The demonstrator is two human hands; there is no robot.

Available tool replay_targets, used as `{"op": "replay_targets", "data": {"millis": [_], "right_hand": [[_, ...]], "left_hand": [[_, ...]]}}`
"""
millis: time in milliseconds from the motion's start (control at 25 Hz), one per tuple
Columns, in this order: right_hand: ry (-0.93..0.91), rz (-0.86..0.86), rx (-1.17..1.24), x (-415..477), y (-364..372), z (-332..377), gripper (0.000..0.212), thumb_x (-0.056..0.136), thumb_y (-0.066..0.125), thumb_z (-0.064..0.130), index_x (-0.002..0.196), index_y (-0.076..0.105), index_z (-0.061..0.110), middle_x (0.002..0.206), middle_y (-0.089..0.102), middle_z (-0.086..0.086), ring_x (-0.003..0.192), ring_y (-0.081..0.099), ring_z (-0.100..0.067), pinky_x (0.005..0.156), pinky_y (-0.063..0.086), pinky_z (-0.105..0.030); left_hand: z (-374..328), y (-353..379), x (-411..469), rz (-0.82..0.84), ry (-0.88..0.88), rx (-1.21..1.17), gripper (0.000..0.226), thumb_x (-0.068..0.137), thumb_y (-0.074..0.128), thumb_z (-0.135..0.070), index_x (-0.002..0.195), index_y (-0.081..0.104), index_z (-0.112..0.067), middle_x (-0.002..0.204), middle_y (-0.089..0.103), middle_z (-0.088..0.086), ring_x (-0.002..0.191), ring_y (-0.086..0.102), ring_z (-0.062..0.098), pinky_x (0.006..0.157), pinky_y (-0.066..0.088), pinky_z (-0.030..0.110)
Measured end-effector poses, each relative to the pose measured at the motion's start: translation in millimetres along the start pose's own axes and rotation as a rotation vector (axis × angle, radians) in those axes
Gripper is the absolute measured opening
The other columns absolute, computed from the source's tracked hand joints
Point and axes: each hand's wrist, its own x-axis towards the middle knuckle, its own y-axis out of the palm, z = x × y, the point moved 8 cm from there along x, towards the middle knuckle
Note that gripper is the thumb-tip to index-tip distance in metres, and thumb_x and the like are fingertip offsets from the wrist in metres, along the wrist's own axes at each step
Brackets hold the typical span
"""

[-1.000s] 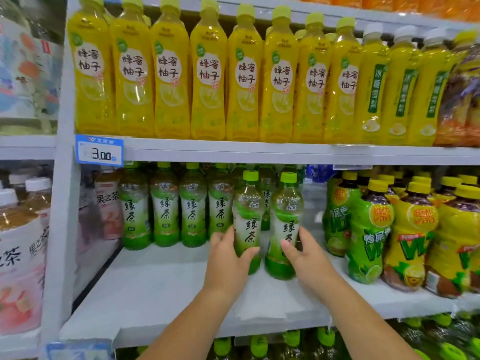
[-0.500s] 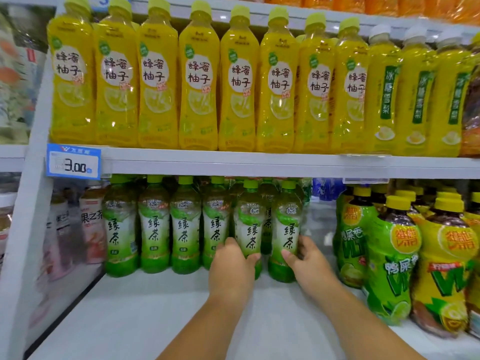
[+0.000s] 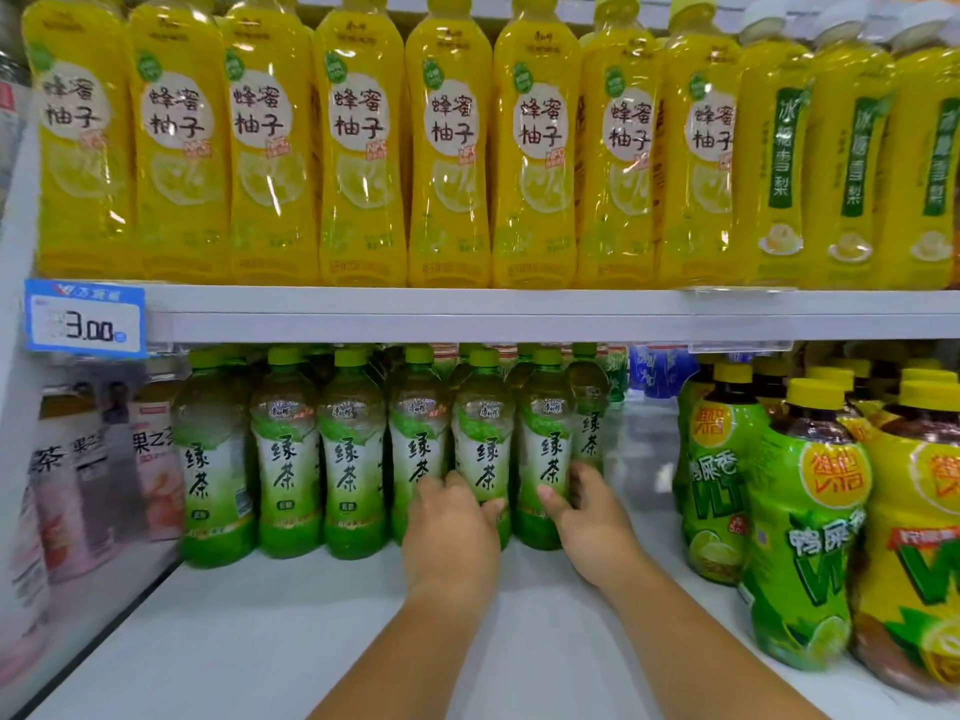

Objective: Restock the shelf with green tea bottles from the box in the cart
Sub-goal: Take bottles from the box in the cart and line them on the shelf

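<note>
Head view: the left hand [image 3: 452, 532] wraps its fingers round the lower body of a clear plastic green tea bottle with a green cap [image 3: 480, 449]; the right hand [image 3: 587, 532] clasps the neighbouring green tea bottle [image 3: 545, 439] between thumb and fingers; both bottles stand upright on the white shelf board [image 3: 311, 631], at the right end of the green tea row [image 3: 283, 459]; the low grips probably serve to slide them flush without tipping; box and cart lie out of view.

Bare left forearm [image 3: 415, 657], bare right forearm [image 3: 691, 652], left hand [image 3: 451, 537], right hand [image 3: 592, 527], short rounded fingers [image 3: 457, 484]
</note>
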Motion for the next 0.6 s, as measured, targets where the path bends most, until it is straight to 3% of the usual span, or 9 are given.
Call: {"op": "replay_targets", "data": {"millis": [280, 440, 600], "right_hand": [[-0.030, 0.000, 0.031, 0, 3, -3, 0.044, 0.094, 0.066, 0.030, 0.136, 0.053, 0.026, 0.126, 0.065, 0.003, 0.115, 0.061, -0.018, 0.103, 0.049, -0.045], [-0.039, -0.018, -0.015, 0, 2, -4, 0.046, 0.093, 0.065, 0.037, 0.137, 0.055, 0.027, 0.125, 0.065, 0.004, 0.114, 0.061, -0.019, 0.101, 0.050, -0.045], [-0.028, -0.037, -0.043, -1, 0, -6, 0.033, 0.091, 0.068, 0.039, 0.122, 0.063, 0.027, 0.111, 0.069, 0.008, 0.105, 0.064, -0.016, 0.095, 0.053, -0.039]], "left_hand": [[3, 11, 4, -0.080, -0.001, 0.009, 0.043, 0.098, 0.051, -0.049, 0.124, 0.054, -0.016, 0.120, 0.051, 0.005, 0.110, 0.054, 0.023, 0.082, 0.046, 0.034], [5, 7, 5, -0.137, 0.024, -0.059, 0.029, 0.094, 0.059, -0.047, 0.107, 0.057, -0.021, 0.107, 0.062, 0.000, 0.099, 0.060, 0.022, 0.072, 0.044, 0.033], [11, 1, 8, -0.151, -0.003, -0.104, 0.027, 0.088, 0.066, -0.051, 0.099, 0.062, -0.027, 0.094, 0.067, -0.003, 0.088, 0.064, 0.022, 0.066, 0.045, 0.031]]}}
